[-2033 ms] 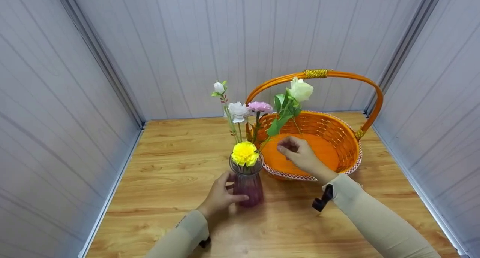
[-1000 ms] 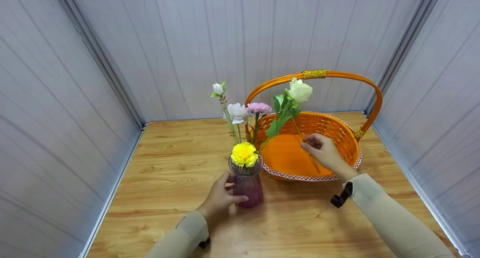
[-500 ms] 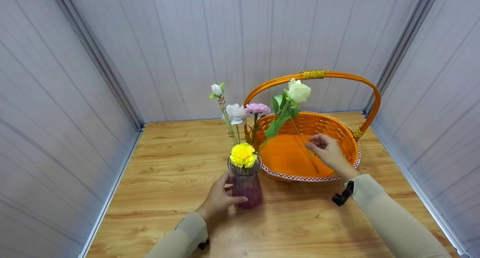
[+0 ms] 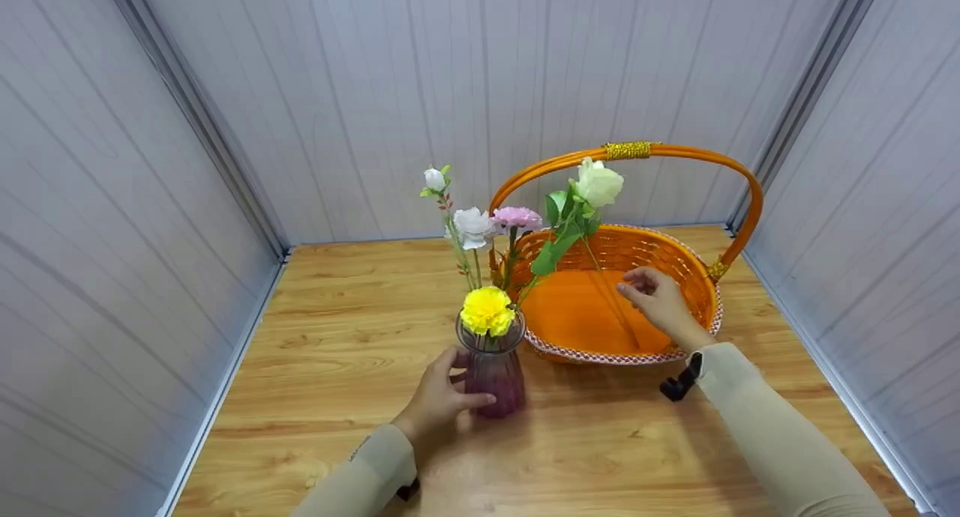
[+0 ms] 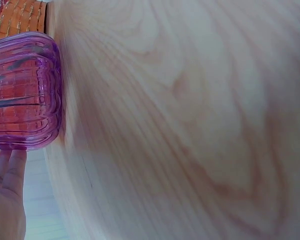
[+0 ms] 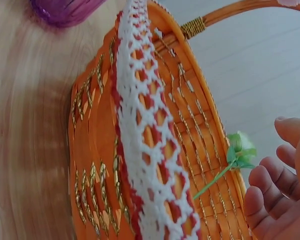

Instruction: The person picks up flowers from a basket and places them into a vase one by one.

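My left hand (image 4: 439, 397) grips the side of a ribbed glass vase (image 4: 495, 382), clear at the top and purple below. In the left wrist view, fingers touch the purple glass (image 5: 25, 100). A yellow carnation (image 4: 487, 311), a white flower (image 4: 472, 227), a pink carnation (image 4: 517, 217) and a white bud (image 4: 434, 178) rise from it. My right hand (image 4: 656, 299) hovers over the orange basket (image 4: 555, 307), fingers loosely curled round nothing. A thin stem (image 4: 624, 318) slants across the basket beside its fingertips. The right wrist view shows a pale rose (image 6: 242, 145) at the rim, apart from the hand.
The basket's tall arched handle (image 4: 712, 151) stands behind the flowers. A pale rose head (image 4: 600, 181) overlaps it, with green leaves (image 4: 555, 250) below. The wooden table (image 4: 337, 352) is bounded by pale panelled walls (image 4: 375, 89).
My right hand has moved rightward from near the vase to farther over the basket, its fingertips now slightly off the thin stem. My left hand has stayed on the vase.
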A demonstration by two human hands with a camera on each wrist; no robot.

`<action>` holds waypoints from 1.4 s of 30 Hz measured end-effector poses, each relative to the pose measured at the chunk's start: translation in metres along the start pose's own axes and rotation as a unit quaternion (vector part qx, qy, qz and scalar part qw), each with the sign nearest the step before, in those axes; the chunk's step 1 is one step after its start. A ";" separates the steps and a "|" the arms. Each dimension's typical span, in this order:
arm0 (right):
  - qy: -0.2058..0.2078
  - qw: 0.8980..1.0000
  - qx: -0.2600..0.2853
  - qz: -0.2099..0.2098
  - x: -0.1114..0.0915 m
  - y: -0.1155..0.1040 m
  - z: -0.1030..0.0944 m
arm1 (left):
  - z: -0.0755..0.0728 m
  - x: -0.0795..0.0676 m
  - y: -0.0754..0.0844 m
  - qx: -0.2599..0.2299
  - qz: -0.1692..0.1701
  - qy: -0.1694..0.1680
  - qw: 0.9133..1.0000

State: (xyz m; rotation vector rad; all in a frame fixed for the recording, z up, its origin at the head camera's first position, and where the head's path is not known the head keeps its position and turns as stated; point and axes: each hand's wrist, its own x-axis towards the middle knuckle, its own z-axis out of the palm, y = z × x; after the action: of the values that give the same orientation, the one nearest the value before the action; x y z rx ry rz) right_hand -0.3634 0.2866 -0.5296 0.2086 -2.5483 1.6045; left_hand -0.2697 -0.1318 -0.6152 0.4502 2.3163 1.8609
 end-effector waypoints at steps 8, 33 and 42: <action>-0.040 0.999 -0.020 0.012 0.004 -0.005 0.000 | 0.000 0.000 -0.003 0.002 -0.004 0.001 1.000; -0.146 0.986 -0.065 0.051 0.021 0.043 0.002 | 0.000 0.001 -0.002 0.008 0.012 -0.002 1.000; -0.164 0.982 -0.079 0.057 0.023 0.047 0.008 | -0.001 0.002 -0.001 0.017 0.014 0.002 1.000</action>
State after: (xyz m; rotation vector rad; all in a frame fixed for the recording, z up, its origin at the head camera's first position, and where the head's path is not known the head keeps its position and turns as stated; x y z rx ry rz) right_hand -0.3949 0.2986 -0.5702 0.3417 -2.9715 1.5020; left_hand -0.2718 -0.1324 -0.6159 0.4879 2.3597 1.8383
